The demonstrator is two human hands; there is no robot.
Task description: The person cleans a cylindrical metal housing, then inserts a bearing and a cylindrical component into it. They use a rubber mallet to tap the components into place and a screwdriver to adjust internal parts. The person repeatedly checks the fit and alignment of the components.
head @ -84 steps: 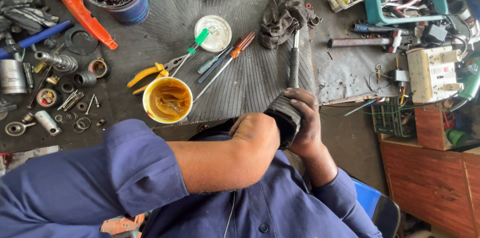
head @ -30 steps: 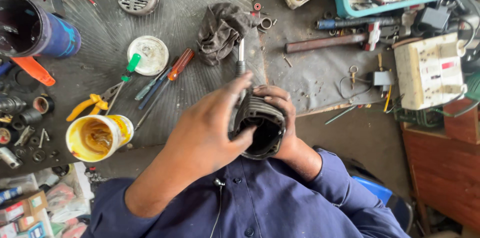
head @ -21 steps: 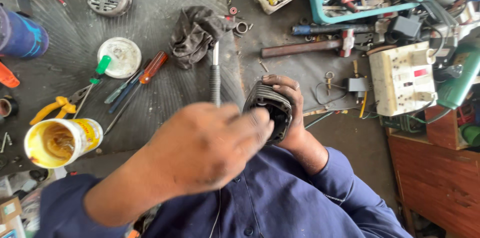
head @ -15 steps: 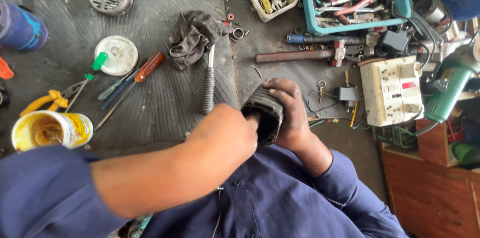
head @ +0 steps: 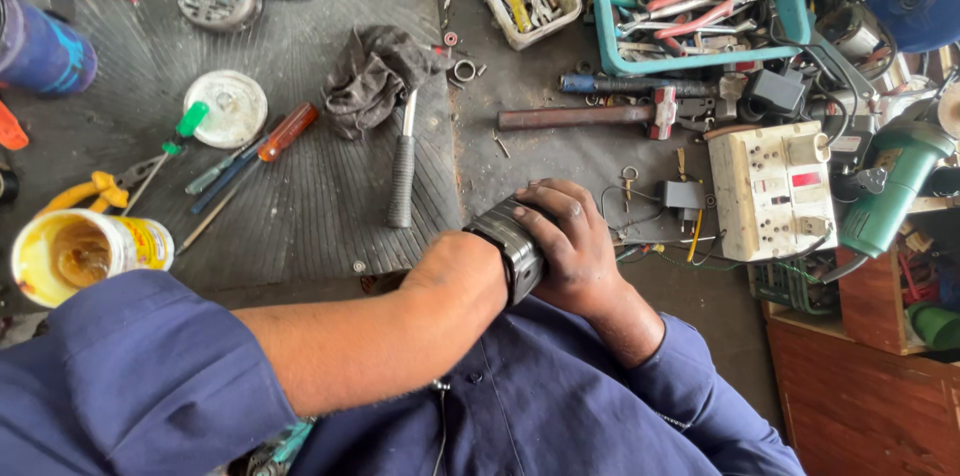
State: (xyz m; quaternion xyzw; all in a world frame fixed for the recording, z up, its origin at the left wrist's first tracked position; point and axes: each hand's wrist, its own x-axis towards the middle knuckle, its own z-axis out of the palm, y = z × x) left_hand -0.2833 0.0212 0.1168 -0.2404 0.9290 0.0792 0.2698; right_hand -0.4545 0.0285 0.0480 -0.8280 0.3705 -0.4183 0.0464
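The right hand (head: 575,246) is clasped around the outside of a ribbed, dark metal cylindrical housing (head: 512,248), fingers curled over its upper rim. The left hand (head: 478,258) is out of sight inside the open end of that housing, the forearm entering up to the wrist; whether it is clenched or loose in there cannot be told. The housing is held just above the near edge of the workbench (head: 560,151), roughly at its middle and close to the person's chest. On the ribbed rubber mat (head: 300,206) covering the left part of the bench, a hammer with a black grip (head: 402,171) lies just left of the housing, its head against a crumpled dark rag (head: 372,76). Further left lie an orange-handled screwdriver (head: 285,133), a green-handled screwdriver (head: 185,124) and a round white lid (head: 226,109). An open yellow tub of grease (head: 85,251) stands at the near left edge, beside the blue sleeve. To the right of the housing, near the right edge, sits a cream-coloured switch and socket box (head: 772,191), with a long brown-handled hammer (head: 590,116) behind it. A teal tray of pliers (head: 690,6) occupies the far right corner.
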